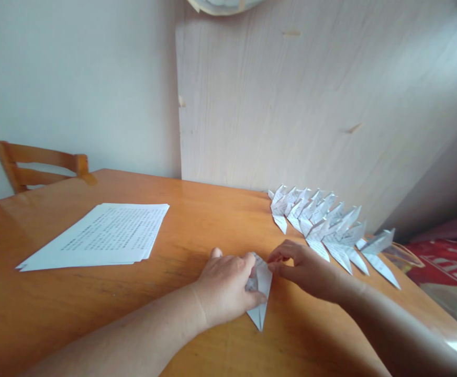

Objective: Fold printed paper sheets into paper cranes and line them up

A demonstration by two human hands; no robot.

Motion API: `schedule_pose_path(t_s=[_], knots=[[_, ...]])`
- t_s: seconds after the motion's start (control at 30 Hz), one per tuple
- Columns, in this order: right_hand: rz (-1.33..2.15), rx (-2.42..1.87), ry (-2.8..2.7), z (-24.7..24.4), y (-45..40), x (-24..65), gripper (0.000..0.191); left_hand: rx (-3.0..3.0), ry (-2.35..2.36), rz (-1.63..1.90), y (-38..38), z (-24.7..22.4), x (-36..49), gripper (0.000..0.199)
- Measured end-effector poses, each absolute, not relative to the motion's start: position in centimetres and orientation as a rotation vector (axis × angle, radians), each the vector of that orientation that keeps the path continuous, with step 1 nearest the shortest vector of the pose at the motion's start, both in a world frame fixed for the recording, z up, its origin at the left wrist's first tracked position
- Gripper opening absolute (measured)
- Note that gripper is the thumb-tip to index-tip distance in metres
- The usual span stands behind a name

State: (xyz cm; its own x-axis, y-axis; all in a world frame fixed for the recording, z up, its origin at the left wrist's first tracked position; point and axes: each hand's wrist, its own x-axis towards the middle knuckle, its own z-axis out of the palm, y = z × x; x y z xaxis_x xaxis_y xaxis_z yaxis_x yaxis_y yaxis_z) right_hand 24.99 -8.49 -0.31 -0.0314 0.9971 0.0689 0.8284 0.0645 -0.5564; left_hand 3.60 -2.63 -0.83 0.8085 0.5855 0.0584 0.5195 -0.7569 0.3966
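Observation:
A sheet of printed paper folded into a pointed shape [265, 280] lies on the wooden table in front of me, its sharp tip toward me. My left hand [228, 285] is over its left side, with the thumb pressing on the lower part and the index finger at the upper part. At the paper's upper right edge, my right hand [291, 260] pinches with thumb and fingertips. Part of the paper is hidden under my left hand. Several folded paper birds [322, 214] stand in close rows at the back right of the table.
A stack of printed sheets [106, 235] lies at the left on the wooden table [197, 214]. Behind it stands a wooden chair [43, 157]. A pale board [275, 115] leans behind the table. Red bags [444, 259] are beyond the right edge.

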Motion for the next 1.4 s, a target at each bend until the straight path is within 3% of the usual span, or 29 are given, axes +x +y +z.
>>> schedule_pose_path(t_s=[0.23,1.4], knots=[[0.732,-1.765,-1.914,-2.0,-7.6,24.7,0.018,2.652,0.84,0.274,-2.6,-1.4,3.7,0.037],[0.43,-1.856,-1.986,-2.4,-7.9,23.7,0.011,2.723,0.835,0.272,-2.9,-1.4,3.6,0.038]])
